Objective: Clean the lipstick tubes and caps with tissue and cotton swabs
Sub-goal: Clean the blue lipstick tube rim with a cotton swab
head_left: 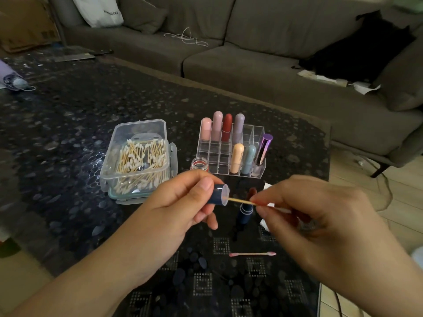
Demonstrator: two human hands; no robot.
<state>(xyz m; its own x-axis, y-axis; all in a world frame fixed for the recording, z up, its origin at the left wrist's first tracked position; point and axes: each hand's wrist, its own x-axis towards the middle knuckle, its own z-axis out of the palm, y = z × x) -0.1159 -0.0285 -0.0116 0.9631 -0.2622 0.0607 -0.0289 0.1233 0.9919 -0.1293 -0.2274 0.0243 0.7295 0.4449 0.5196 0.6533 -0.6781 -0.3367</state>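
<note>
Nearest me a pink-stained swab [252,254] lay spent on the tabletop [68,156], so I judged cleaning was underway. My left hand [183,202] gripped the navy cap [219,194] while my right hand [304,209] pinched a cotton swab [241,201] pushed into it; its uncapped tube [245,211] stood below. Beyond, the plastic box [137,156] held many swabs, and the clear organizer [231,152] held seven capped lipsticks, probably remaining.
</note>
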